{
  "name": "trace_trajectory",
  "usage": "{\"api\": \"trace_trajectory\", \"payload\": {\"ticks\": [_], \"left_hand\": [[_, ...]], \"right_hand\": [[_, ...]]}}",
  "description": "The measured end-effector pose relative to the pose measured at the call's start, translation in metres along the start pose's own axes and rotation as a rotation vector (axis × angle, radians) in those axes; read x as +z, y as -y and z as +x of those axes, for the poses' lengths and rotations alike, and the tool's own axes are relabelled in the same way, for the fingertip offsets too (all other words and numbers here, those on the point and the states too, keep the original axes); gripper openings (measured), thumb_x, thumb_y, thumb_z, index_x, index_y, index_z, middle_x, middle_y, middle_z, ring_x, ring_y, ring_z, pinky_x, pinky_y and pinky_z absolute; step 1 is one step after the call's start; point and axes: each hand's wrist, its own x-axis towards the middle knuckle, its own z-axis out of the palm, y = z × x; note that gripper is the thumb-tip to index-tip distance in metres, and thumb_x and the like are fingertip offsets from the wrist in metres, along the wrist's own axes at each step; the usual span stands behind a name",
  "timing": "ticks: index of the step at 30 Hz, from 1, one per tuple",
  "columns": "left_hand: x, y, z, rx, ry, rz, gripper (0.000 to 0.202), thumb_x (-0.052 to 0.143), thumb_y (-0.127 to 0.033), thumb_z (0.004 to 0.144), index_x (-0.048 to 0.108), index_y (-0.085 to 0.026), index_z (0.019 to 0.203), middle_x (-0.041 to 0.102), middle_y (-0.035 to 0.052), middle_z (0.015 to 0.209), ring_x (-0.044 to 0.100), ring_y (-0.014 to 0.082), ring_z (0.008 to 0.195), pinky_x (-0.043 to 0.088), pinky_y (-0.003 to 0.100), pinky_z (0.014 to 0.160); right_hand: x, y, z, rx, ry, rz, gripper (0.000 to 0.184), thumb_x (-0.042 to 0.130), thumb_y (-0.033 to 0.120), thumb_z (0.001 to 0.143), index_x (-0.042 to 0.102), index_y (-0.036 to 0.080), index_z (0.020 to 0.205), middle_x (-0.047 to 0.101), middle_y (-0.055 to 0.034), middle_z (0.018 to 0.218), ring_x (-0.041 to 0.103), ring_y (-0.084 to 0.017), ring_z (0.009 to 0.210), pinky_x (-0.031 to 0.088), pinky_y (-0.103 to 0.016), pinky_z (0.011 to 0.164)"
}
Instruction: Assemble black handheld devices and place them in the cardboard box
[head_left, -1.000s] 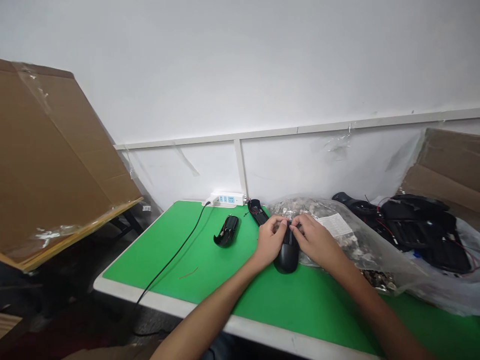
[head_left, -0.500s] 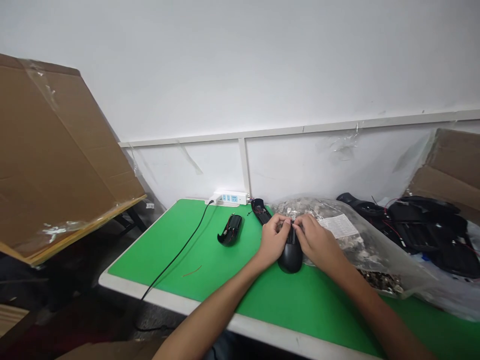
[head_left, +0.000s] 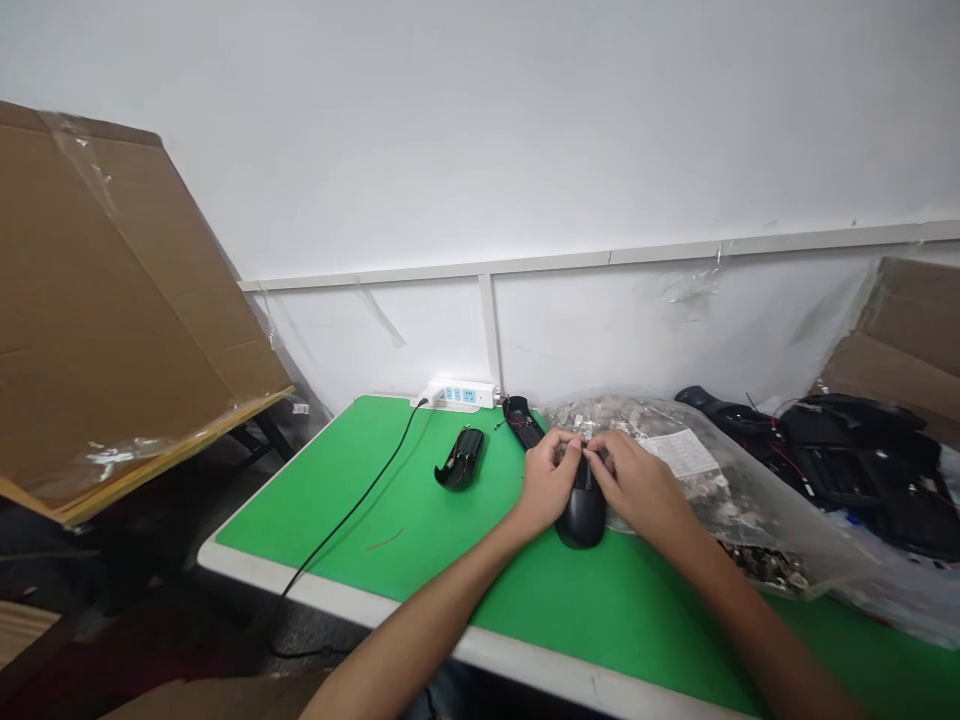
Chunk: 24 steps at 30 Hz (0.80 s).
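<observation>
My left hand (head_left: 550,482) and my right hand (head_left: 637,485) both hold a black computer mouse (head_left: 582,515) upright on the green mat. Their fingertips pinch together at its top end, hiding that end and whatever small part may lie there. To the left, an open black mouse shell (head_left: 460,458) with red wires inside rests on the mat. Another black shell half (head_left: 522,420) lies near the wall, just beyond my left hand.
A clear plastic bag of small metal parts (head_left: 720,500) with a printed paper label (head_left: 679,452) lies right of my hands. Beyond it is a heap of black shells with red wires (head_left: 847,460). A white power strip (head_left: 465,394) has a black cable (head_left: 352,510) running across the mat. Cardboard sheets (head_left: 112,310) lean at the left.
The whole view has shifted slightly as my head moved. My hands stay on the mouse, with only small finger movements at its top end.
</observation>
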Motion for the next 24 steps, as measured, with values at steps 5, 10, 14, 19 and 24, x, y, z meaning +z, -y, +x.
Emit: {"api": "trace_trajectory", "payload": {"ticks": [5, 10, 14, 19, 24], "left_hand": [[0.001, 0.001, 0.001, -0.025, -0.004, -0.053, 0.031, 0.069, -0.049, 0.091, 0.073, -0.018, 0.094, 0.076, 0.0052, 0.088, 0.068, 0.0195, 0.082, 0.051, 0.030, 0.076], [0.001, 0.003, 0.002, -0.027, -0.014, -0.096, 0.032, 0.073, -0.049, 0.089, 0.074, -0.018, 0.093, 0.076, 0.0053, 0.088, 0.068, 0.0190, 0.081, 0.050, 0.029, 0.076], [0.001, 0.004, 0.003, -0.047, -0.025, -0.138, 0.034, 0.076, -0.051, 0.086, 0.074, -0.017, 0.091, 0.075, 0.0049, 0.085, 0.067, 0.0188, 0.081, 0.050, 0.029, 0.075], [0.001, 0.004, 0.005, -0.095, -0.029, -0.174, 0.035, 0.078, -0.052, 0.083, 0.073, -0.017, 0.088, 0.074, 0.0046, 0.083, 0.066, 0.0185, 0.079, 0.051, 0.029, 0.075], [0.001, 0.002, 0.006, -0.120, -0.033, -0.191, 0.036, 0.078, -0.052, 0.081, 0.074, -0.017, 0.089, 0.073, 0.0041, 0.081, 0.064, 0.0177, 0.075, 0.049, 0.029, 0.074]], "right_hand": [[0.002, -0.001, 0.000, 0.068, -0.022, 0.132, 0.014, 0.053, 0.029, 0.105, 0.060, 0.024, 0.095, 0.068, -0.0044, 0.093, 0.066, -0.021, 0.081, 0.047, -0.032, 0.071], [0.005, 0.000, 0.000, 0.102, -0.026, 0.207, 0.017, 0.053, 0.031, 0.105, 0.061, 0.024, 0.092, 0.069, -0.0052, 0.095, 0.066, -0.022, 0.086, 0.048, -0.034, 0.076], [0.004, -0.002, 0.004, 0.182, 0.002, 0.292, 0.019, 0.055, 0.034, 0.101, 0.064, 0.024, 0.088, 0.070, -0.0050, 0.092, 0.066, -0.021, 0.078, 0.049, -0.035, 0.074], [-0.003, -0.005, 0.012, 0.377, 0.073, 0.510, 0.028, 0.054, 0.046, 0.096, 0.070, 0.023, 0.094, 0.074, -0.0052, 0.088, 0.068, -0.021, 0.072, 0.055, -0.036, 0.071], [-0.009, -0.008, 0.015, 0.595, 0.100, 0.671, 0.040, 0.054, 0.055, 0.090, 0.071, 0.022, 0.106, 0.077, -0.0087, 0.103, 0.073, -0.024, 0.079, 0.059, -0.035, 0.065]]}}
